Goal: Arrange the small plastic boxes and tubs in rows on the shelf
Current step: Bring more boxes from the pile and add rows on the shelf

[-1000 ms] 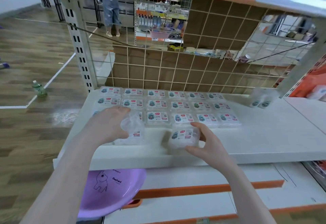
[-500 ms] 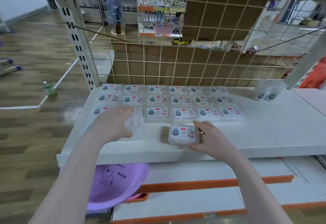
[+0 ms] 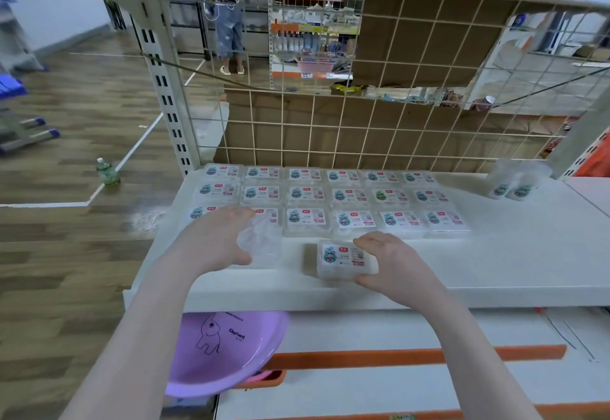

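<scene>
Right hand (image 3: 392,262) grips a labelled box (image 3: 345,259), now resting flat on the shelf (image 3: 495,264) near its front edge; a second ago it was tilted, just off the surface. Left hand (image 3: 214,243) grips a clear box (image 3: 260,246) at 9 o'clock of it, lowered since then. Three full rows (image 3: 330,196) sit at 12 o'clock. I judge a fourth row is starting. Two tubs (image 3: 511,185) stand at 2 o'clock, well apart.
</scene>
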The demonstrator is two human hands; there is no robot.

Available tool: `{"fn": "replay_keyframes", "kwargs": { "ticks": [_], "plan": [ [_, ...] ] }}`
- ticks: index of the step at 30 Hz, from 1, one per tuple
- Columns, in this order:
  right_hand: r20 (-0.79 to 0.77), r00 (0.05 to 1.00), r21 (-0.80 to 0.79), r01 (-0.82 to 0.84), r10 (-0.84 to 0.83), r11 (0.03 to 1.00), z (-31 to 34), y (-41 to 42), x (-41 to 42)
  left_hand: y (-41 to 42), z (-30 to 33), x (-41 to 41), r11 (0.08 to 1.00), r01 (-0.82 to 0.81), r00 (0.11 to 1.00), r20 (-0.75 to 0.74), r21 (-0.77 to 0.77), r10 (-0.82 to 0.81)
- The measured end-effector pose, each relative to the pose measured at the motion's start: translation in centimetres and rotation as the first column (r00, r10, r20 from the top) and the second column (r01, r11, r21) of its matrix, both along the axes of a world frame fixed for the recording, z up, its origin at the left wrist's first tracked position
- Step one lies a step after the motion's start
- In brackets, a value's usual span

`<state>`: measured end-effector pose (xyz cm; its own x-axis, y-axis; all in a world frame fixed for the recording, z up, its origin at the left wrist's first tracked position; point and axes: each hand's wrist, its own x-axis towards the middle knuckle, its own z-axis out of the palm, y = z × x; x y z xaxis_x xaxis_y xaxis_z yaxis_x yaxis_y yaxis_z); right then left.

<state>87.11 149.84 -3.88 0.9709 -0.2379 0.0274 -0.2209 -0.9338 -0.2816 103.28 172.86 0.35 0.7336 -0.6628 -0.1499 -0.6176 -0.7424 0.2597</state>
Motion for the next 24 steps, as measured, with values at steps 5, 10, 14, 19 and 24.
{"fn": "replay_keyframes", "kwargs": {
  "ticks": [5,10,14,19,24],
  "plan": [
    [0.045,0.998,-0.036,-0.033,0.034,0.999,-0.2,1.6,1.3,0.8,0.0,0.3,1.0,0.012,1.0,-0.003,-0.014,-0.012],
    [0.057,0.998,-0.05,-0.03,0.033,0.998,-0.4,2.8,2.3,1.5,-0.2,0.8,0.999,0.032,0.999,0.004,-0.013,-0.032],
    [0.056,0.998,-0.059,-0.027,0.03,0.998,-0.3,3.6,2.8,1.9,-0.3,1.1,0.999,0.04,0.999,0.005,-0.015,-0.04],
    [0.046,0.999,-0.062,-0.02,0.023,0.998,-0.2,4.3,3.5,2.4,-0.3,1.4,0.997,0.056,0.998,0.025,-0.046,-0.055],
    [0.037,0.999,-0.083,-0.016,0.02,0.996,-0.2,4.8,4.1,2.9,-0.2,1.8,0.996,0.078,0.996,0.041,-0.053,-0.076]
  ]
}}
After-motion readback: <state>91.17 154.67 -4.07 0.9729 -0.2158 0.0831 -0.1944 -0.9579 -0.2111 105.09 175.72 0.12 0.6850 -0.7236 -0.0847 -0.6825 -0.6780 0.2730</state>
